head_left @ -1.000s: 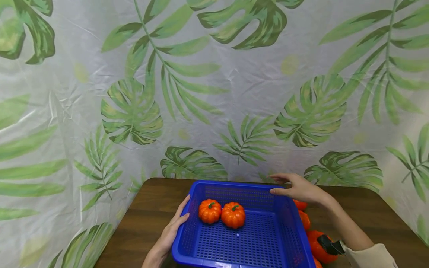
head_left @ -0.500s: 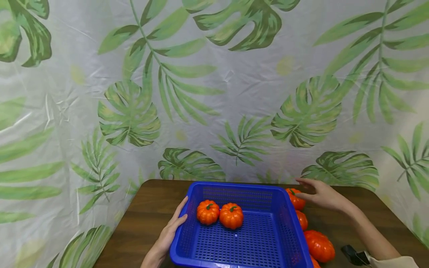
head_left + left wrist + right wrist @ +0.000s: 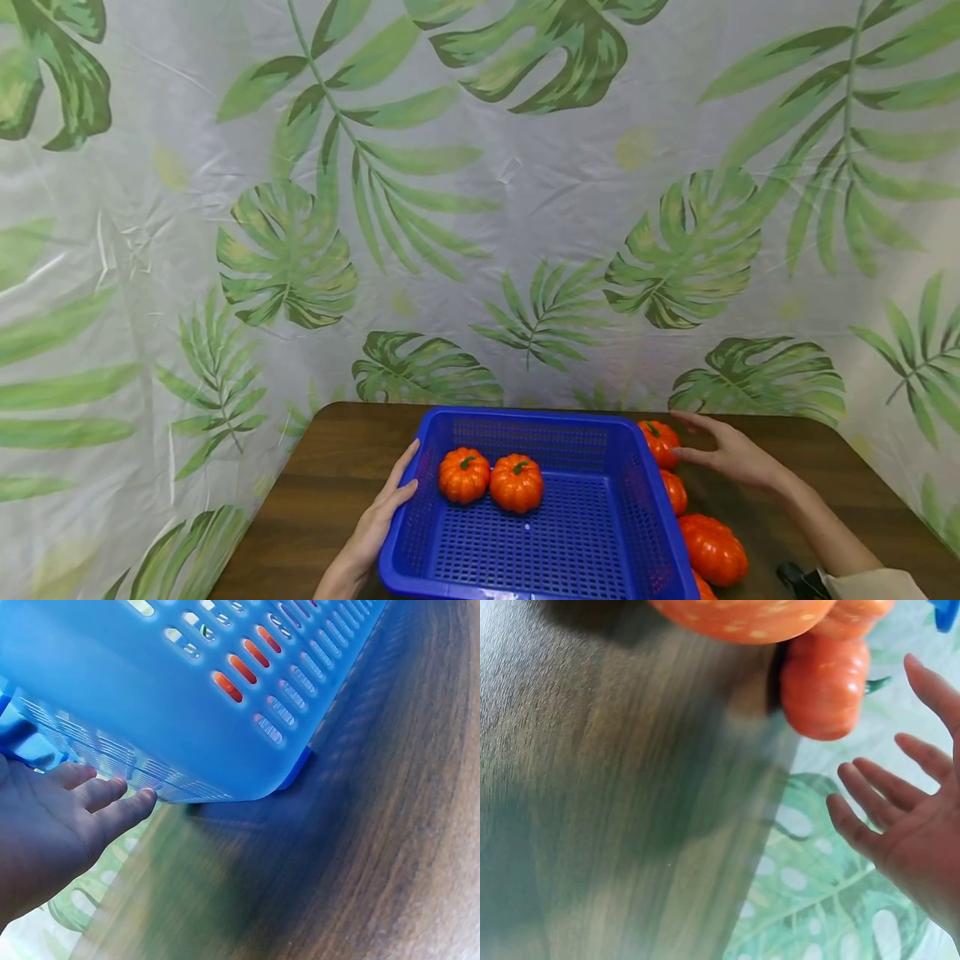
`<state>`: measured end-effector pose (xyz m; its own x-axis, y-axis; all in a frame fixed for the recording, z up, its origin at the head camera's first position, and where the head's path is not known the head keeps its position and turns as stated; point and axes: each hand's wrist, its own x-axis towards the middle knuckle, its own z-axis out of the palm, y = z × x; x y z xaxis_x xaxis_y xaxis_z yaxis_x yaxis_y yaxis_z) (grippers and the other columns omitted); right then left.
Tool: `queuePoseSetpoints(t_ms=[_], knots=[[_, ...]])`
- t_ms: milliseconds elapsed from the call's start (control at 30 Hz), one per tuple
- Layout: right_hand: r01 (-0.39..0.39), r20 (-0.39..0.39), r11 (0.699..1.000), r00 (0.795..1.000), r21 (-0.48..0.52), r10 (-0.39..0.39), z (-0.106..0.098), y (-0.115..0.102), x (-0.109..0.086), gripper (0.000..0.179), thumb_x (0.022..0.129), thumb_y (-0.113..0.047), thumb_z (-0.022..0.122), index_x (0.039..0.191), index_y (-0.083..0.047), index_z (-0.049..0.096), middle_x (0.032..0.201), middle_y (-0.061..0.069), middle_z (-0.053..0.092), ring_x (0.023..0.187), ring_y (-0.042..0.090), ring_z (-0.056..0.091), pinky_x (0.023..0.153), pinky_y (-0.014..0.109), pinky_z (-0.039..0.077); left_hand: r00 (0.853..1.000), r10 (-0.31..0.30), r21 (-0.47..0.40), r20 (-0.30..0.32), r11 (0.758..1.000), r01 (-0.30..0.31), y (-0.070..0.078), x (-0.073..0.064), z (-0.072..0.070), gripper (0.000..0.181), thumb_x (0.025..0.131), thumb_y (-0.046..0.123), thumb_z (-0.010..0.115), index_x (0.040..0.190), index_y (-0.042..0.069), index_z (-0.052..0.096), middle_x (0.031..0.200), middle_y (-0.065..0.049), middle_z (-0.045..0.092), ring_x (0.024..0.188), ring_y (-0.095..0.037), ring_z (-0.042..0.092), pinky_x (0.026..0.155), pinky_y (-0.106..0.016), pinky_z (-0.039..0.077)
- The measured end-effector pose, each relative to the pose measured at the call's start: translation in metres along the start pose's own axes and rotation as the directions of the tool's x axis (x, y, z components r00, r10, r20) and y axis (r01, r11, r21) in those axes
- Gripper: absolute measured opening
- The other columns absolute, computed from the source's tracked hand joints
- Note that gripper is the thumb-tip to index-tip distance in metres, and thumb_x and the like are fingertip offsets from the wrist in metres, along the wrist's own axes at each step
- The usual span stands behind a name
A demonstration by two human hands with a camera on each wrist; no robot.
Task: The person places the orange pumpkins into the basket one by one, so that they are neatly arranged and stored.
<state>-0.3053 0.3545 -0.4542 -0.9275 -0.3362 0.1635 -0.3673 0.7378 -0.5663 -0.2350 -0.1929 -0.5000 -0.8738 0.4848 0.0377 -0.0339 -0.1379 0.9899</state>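
Note:
A blue plastic basket (image 3: 536, 575) with slotted walls holds two small orange pumpkins with green stems, the left pumpkin (image 3: 463, 476) beside the right pumpkin (image 3: 517, 483). My left hand (image 3: 377, 517) rests against the basket's left side, thumb by the rim; in the left wrist view its straight fingers (image 3: 124, 814) lie along the blue wall. My right hand (image 3: 735, 454) is spread with nothing in it, at the back right corner. Its thumb and fingertips are close beside the farthest orange pumpkin (image 3: 660, 443) outside the basket. In the right wrist view that pumpkin (image 3: 825, 686) sits by the table edge.
Along the basket's right wall stand more pumpkins, among them a small pumpkin (image 3: 673, 492) and a larger red-orange pumpkin (image 3: 712, 550). The brown wooden table (image 3: 315, 475) ends at a leaf-patterned curtain (image 3: 540, 208). A black strap device (image 3: 801, 581) is at my right wrist.
My right hand has moved right from over the basket's back right corner to beside the farthest pumpkin, lowering slightly. My left hand stays at the basket's side. The view has shifted a little.

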Motion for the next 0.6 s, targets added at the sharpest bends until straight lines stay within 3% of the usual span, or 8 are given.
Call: queuePoseSetpoints(t_ms=[600], knots=[[-0.002,0.034,0.999,0.999,0.036,0.000,0.017,0.024,0.008,0.073,0.096,-0.030,0.074,0.155,0.001,0.043,0.152,0.035,0.046,0.136,0.058,0.045,0.100,0.072,0.043,1.000,-0.007,0.017,-0.013,1.000,0.008,0.001,0.000,0.001,0.061,0.115,0.033,0.028,0.167,0.033,-0.004,0.175,-0.013,-0.003,0.139,-0.028,0.048,0.106,-0.041,0.046]])
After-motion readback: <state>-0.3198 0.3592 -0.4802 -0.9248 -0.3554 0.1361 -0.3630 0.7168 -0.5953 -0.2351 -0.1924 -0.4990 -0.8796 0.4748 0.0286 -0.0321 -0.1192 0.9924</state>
